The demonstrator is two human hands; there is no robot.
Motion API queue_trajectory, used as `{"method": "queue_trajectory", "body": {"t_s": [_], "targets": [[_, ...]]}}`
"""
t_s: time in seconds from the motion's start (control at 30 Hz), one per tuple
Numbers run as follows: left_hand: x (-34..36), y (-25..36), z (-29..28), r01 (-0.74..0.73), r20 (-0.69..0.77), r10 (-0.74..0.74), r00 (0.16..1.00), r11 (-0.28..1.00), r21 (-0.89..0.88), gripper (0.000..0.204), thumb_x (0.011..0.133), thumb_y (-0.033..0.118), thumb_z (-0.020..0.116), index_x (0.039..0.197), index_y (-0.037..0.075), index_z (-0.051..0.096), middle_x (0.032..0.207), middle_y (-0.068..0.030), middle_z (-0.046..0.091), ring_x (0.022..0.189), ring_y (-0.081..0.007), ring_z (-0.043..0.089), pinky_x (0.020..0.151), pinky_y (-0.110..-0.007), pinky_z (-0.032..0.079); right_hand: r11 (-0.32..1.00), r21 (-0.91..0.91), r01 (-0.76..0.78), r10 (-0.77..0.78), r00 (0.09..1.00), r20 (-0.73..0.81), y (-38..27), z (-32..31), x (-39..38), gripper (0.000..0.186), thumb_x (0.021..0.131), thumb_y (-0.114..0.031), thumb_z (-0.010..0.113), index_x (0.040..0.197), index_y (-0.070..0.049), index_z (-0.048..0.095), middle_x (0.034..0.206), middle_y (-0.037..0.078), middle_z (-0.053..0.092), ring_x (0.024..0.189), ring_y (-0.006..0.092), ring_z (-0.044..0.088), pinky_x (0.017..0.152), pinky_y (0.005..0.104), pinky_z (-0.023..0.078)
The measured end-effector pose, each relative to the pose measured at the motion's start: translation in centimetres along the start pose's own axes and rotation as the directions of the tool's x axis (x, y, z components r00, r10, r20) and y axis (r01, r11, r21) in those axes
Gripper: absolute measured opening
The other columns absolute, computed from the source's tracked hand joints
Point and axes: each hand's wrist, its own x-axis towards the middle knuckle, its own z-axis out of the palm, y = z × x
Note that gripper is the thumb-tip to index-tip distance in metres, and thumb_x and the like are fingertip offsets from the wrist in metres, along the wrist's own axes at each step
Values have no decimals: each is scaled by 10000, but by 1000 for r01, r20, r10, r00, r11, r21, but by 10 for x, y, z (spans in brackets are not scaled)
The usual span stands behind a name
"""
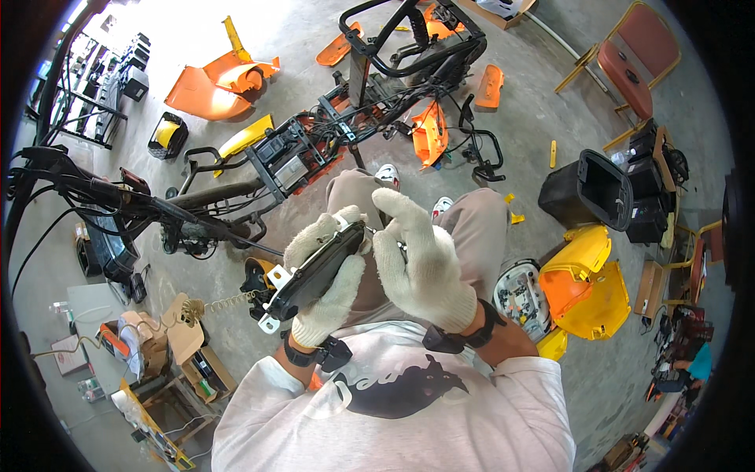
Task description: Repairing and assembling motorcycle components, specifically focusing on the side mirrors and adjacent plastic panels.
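Observation:
Both my hands wear pale knitted gloves and meet in front of my chest. My left hand [326, 287] wraps around a black oblong instrument panel [311, 277] with white mounting tabs, holding it tilted. My right hand [417, 263] presses its fingers against the upper end of that panel, with a small metal part just showing between the fingers. A coiled wire [224, 303] trails from the panel's lower end to the left. Below the hands are my knees in beige trousers and my white shoes.
A stripped scooter frame [370, 102] with loose cables lies on the concrete floor ahead. Orange body panels [216, 82] and yellow body panels [586, 287] are scattered around. A black storage tub [590, 193] sits right, a red chair [633, 67] far right, cardboard boxes [157, 346] left.

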Motion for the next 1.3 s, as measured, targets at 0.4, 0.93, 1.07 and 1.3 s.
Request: {"method": "queue_trajectory", "body": {"t_s": [0.4, 0.93, 1.07, 1.3], "targets": [[2, 0, -1, -56, 28, 54, 998, 995, 77, 597, 912, -15, 688, 1451, 63, 443, 1440, -236, 517, 1225, -257, 599, 1002, -404, 528, 999, 34, 16, -15, 1000, -28, -3, 2, 0, 375, 949, 4, 587, 1315, 36, 513, 781, 104, 665, 588, 192, 659, 573, 322, 516], [5, -2, 0, -74, -28, 76, 997, 996, 46, 587, 910, -40, 677, 1443, 89, 469, 1413, -232, 547, 1164, -265, 629, 991, -399, 530, 998, 35, 55, -52, 996, -67, 0, 6, 0, 363, 951, -41, 613, 1305, -13, 538, 983, 193, 708, 741, 326, 724, 652, 382, 573], [6, -2, 1, -64, -12, 64, 998, 998, -5, 541, 913, -30, 672, 1415, 78, 502, 1400, -232, 560, 1162, -261, 632, 992, -395, 527, 998, 21, -60, 60, 998, -12, -2, 3, 1, 381, 942, -22, 610, 1315, -9, 533, 981, 180, 708, 722, 316, 718, 647, 368, 571], [4, 9, -1, -22, -24, 30, 999, 955, 294, 501, 892, -3, 700, 1358, 30, 520, 1382, -241, 577, 1203, -294, 619, 1017, -412, 508, 994, 70, 84, -81, 996, -46, 0, 5, 4, 387, 941, -12, 614, 1317, 16, 526, 874, 144, 707, 642, 251, 693, 623, 363, 556]]}}
